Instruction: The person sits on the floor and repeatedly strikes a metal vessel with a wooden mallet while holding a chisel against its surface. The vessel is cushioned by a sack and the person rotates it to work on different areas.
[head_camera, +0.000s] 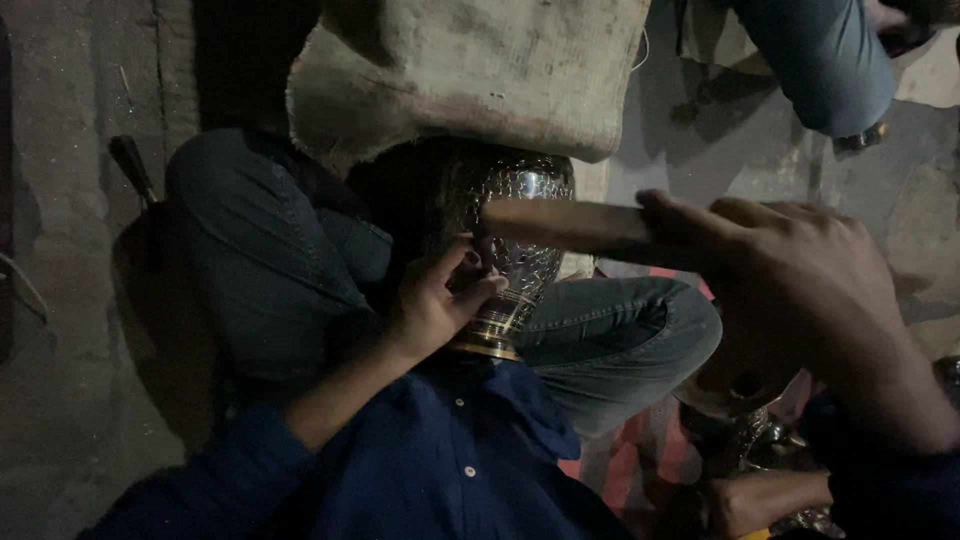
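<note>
A shiny embossed metal vase (525, 235) lies in my lap between my crossed jeans-clad legs, its brass-ringed foot toward my blue shirt. My left hand (435, 305) grips the vase near its foot, with thumb and fingers pressed on its side; I cannot tell whether a small tool is pinched there. My right hand (800, 270), close to the camera, is closed around a wooden handle (565, 225) that reaches leftward across the vase. The handle's head is hidden.
A burlap sack (470, 80) covers the vase's upper end. A dark tool handle (130, 165) lies on the stone floor at left. Another person's jeans leg (830, 60) is at top right. A separate hand (760, 500) holds ornate metalware (755, 430) over a red striped cloth (630, 470).
</note>
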